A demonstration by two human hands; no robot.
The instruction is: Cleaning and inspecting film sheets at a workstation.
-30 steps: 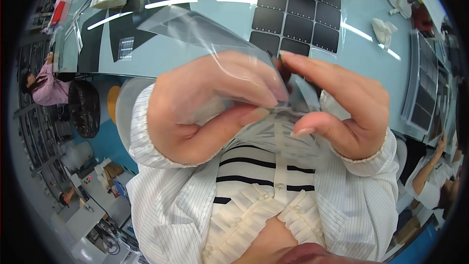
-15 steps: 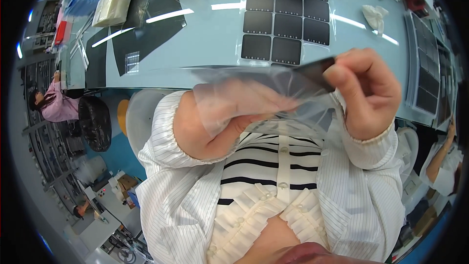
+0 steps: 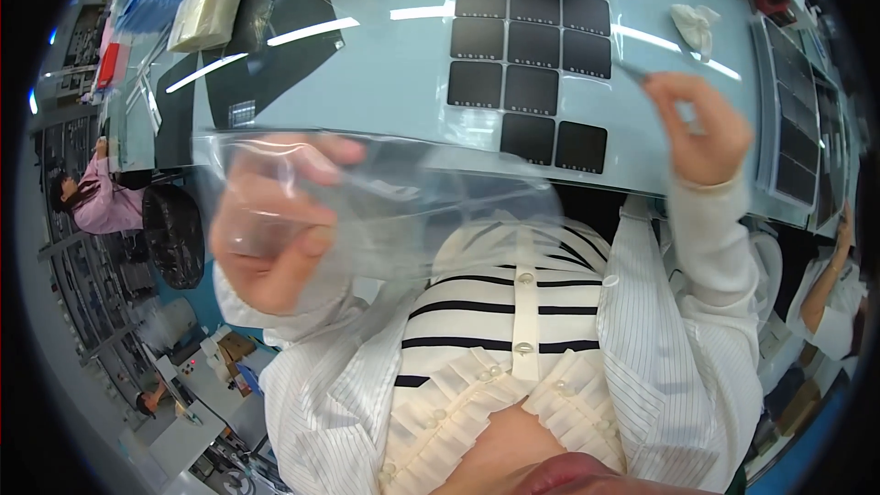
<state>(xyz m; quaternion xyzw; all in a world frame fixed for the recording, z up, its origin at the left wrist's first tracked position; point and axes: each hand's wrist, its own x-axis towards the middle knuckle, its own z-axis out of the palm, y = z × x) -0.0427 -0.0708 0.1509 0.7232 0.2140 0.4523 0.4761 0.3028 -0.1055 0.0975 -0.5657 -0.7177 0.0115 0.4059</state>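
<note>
My left hand (image 3: 275,229) is closed on a clear plastic film (image 3: 431,192), which drapes over the fingers and stretches to the right in front of my chest. Over the table's right part, my right hand (image 3: 704,128) pinches a thin dark panel (image 3: 631,70), blurred and seen almost edge-on. Left of that panel, several dark rectangular panels (image 3: 532,90) lie in rows on the pale table. Two of them, including the lower right one (image 3: 580,148), lie nearest the front edge.
A plastic-wrapped white stack (image 3: 211,5) stands at the far left beside dark sheets (image 3: 275,64). Crumpled white material (image 3: 695,29) lies at the right. Framed trays of dark panels (image 3: 793,119) stand at the right edge. Other people sit at both sides.
My hands have moved apart: the left went left with the clear film, the right rose with the dark panel, now separate from the film. More panels on the table show.
</note>
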